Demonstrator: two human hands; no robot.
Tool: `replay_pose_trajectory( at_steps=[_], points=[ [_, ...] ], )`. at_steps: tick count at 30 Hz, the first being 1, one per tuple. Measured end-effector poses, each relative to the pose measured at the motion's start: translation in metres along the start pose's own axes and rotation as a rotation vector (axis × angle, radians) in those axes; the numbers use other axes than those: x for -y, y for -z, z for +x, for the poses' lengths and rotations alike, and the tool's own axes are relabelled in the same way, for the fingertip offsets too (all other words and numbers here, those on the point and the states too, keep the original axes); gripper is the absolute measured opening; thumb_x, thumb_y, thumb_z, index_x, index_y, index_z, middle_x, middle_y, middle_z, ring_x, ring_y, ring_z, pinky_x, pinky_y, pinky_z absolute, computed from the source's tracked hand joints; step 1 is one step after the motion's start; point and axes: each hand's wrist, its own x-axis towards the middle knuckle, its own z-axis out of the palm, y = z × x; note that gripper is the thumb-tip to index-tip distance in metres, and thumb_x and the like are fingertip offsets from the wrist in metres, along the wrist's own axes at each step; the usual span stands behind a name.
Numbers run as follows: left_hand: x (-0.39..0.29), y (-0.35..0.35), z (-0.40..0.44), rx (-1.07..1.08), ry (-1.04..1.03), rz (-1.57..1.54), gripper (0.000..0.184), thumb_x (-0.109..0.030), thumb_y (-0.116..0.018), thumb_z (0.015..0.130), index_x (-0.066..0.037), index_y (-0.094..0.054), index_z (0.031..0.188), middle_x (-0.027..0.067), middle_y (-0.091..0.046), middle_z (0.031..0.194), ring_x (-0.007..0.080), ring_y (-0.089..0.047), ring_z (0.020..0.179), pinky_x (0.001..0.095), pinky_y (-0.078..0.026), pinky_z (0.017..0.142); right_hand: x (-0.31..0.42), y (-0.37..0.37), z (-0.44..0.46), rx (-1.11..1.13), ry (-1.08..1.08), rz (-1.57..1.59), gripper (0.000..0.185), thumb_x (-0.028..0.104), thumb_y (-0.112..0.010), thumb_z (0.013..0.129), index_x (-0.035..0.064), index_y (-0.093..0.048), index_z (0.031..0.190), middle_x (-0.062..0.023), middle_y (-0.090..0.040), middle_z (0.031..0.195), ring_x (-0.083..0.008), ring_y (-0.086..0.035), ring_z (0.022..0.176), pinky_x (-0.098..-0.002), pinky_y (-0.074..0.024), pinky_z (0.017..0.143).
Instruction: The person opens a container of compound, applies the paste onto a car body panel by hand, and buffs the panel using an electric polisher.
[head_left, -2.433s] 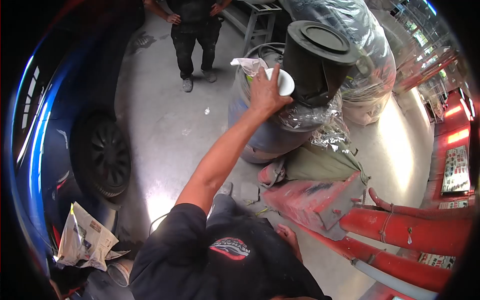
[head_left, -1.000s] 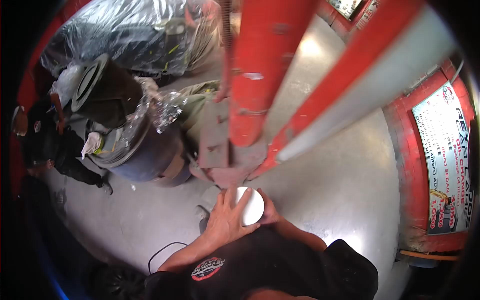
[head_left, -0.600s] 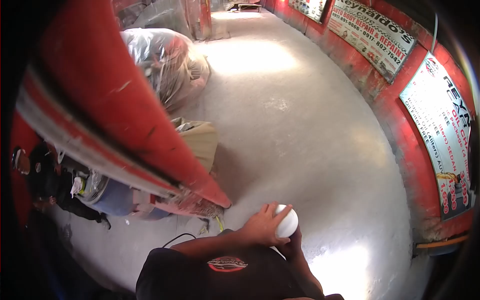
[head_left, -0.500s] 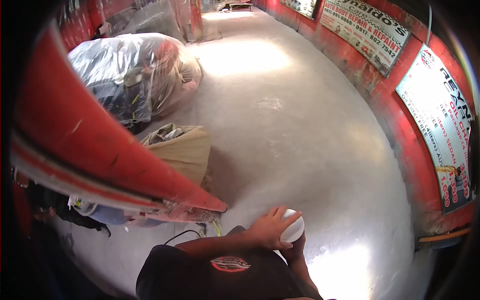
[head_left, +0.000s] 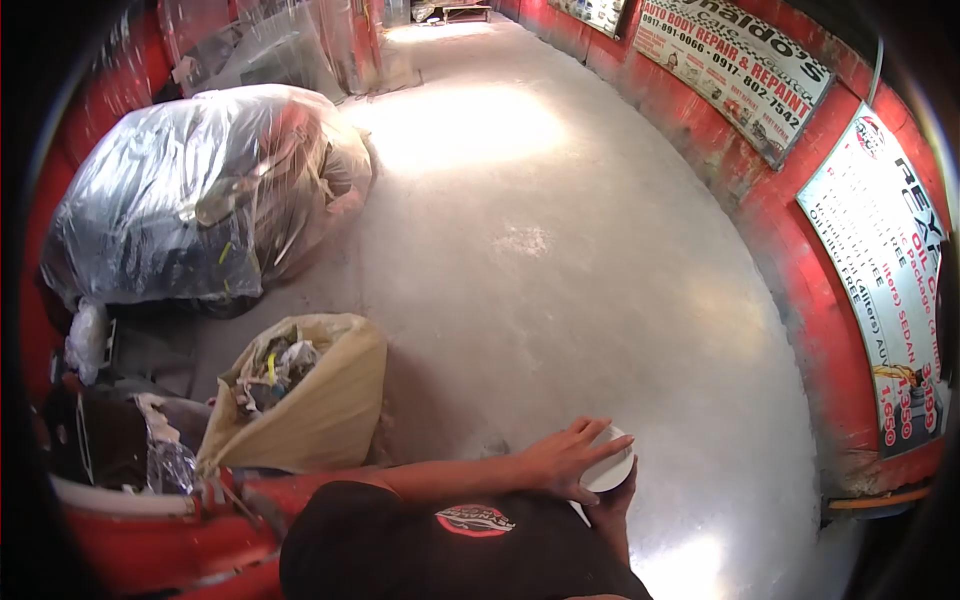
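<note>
A round, white-topped container [head_left: 606,470] is held in front of my chest, low in the view. My left hand [head_left: 577,458] reaches across from the left with its fingers curled over the top and edge. From beneath, my right hand [head_left: 612,508] supports the container; most of its fingers are hidden behind it. The container's side is mostly out of sight, so I cannot tell its exact kind.
An open beige sack [head_left: 325,400] of rubbish stands to the left, beside a red panel [head_left: 180,545]. Behind it is a large plastic-covered form [head_left: 200,200]. Signboards [head_left: 735,75] hang on the red right wall [head_left: 770,235]. Sunlight falls on the grey floor [head_left: 540,280].
The diagonal red panel has dropped to the lower left of the view, uncovering the sack and plastic-covered form. Both hands still hold the container, now slightly lower and further right.
</note>
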Motion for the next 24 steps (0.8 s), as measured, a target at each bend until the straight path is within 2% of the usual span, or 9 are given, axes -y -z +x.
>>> replay_pose_trajectory(
  at_steps=[3,7,12,15,17,18,20,21,24],
  points=[
    [0.033,0.060,0.049,-0.057,-0.013,0.062,0.099,-0.034,-0.084,0.074,-0.015,-0.034,0.157,0.0273,-0.029,0.155,0.0464,-0.034,0.140,0.0532,-0.042,0.110,0.050,-0.045,0.082,0.066,-0.197,0.426,0.068,0.062,-0.038,0.103,0.0173,-0.037,0.154,-0.0115,-0.043,0.153,-0.0330,-0.044,0.139,-0.0525,-0.0404,0.112],
    [0.106,0.121,0.117,-0.113,-0.015,0.144,0.103,-0.037,-0.086,0.071,-0.015,-0.033,0.157,0.0277,-0.027,0.157,0.0472,-0.031,0.143,0.0535,-0.040,0.112,0.062,-0.058,0.217,0.072,-0.279,0.535,0.066,0.061,-0.046,0.101,0.0176,-0.044,0.150,-0.0116,-0.051,0.148,-0.0336,-0.050,0.135,-0.0523,-0.0426,0.110],
    [0.213,0.206,0.209,-0.233,0.034,0.054,0.103,-0.035,-0.086,0.074,-0.013,-0.031,0.158,0.0272,-0.025,0.159,0.0470,-0.028,0.145,0.0541,-0.033,0.117,0.076,-0.063,0.408,0.180,-0.369,0.530,0.063,0.058,-0.048,0.101,0.0150,-0.050,0.146,-0.0116,-0.055,0.146,-0.0339,-0.052,0.133,-0.0534,-0.0426,0.111],
    [0.277,0.280,0.271,-0.360,0.079,-0.095,0.103,-0.037,-0.084,0.077,-0.011,-0.027,0.159,0.0236,-0.025,0.161,0.0425,-0.027,0.148,0.0543,-0.028,0.120,0.109,-0.091,0.530,0.293,-0.314,0.280,0.067,0.060,-0.046,0.101,0.0136,-0.048,0.148,-0.0127,-0.054,0.147,-0.0340,-0.052,0.134,-0.0527,-0.0424,0.111],
    [0.330,0.314,0.304,-0.452,0.124,-0.237,0.104,-0.042,-0.081,0.079,-0.008,-0.025,0.159,0.0203,-0.026,0.162,0.0382,-0.026,0.149,0.0537,-0.025,0.121,0.146,-0.121,0.599,0.424,-0.377,0.189,0.074,0.064,-0.042,0.100,0.0105,-0.043,0.151,-0.0158,-0.051,0.149,-0.0379,-0.052,0.133,-0.0579,-0.0446,0.108],
    [0.349,0.337,0.318,-0.485,0.132,-0.549,0.109,-0.054,-0.078,0.081,-0.005,-0.022,0.160,0.0159,-0.024,0.164,0.0321,-0.023,0.152,0.0512,-0.021,0.123,0.161,-0.136,0.635,0.501,-0.340,0.051,0.076,0.065,-0.040,0.100,0.0098,-0.042,0.152,-0.0166,-0.050,0.149,-0.0391,-0.052,0.133,-0.0598,-0.0452,0.107],
    [0.370,0.381,0.343,-0.574,0.125,-0.783,0.114,-0.063,-0.075,0.079,-0.004,-0.020,0.160,0.0155,-0.023,0.165,0.0312,-0.021,0.153,0.0504,-0.020,0.123,0.198,-0.176,0.704,0.519,-0.579,0.352,0.077,0.059,-0.022,0.105,0.0003,-0.040,0.150,-0.0200,-0.048,0.148,-0.0356,-0.049,0.137,-0.0516,-0.0409,0.113],
    [0.385,0.403,0.354,-0.615,0.119,-0.895,0.117,-0.068,-0.074,0.079,-0.004,-0.020,0.161,0.0153,-0.022,0.165,0.0308,-0.021,0.154,0.0500,-0.020,0.123,0.213,-0.200,0.735,0.535,-0.626,0.338,0.078,0.060,-0.022,0.104,0.0001,-0.040,0.150,-0.0196,-0.048,0.149,-0.0356,-0.049,0.137,-0.0509,-0.0407,0.114],
    [0.448,0.458,0.383,-0.666,0.175,-0.650,0.131,-0.059,-0.089,0.067,-0.004,-0.016,0.161,0.0175,-0.025,0.165,0.0311,-0.022,0.154,0.0489,-0.018,0.124,0.234,-0.262,0.828,0.653,-0.625,0.279,0.078,0.063,-0.021,0.105,0.0022,-0.039,0.151,-0.0173,-0.047,0.151,-0.0339,-0.048,0.138,-0.0499,-0.0396,0.115]
  ],
)
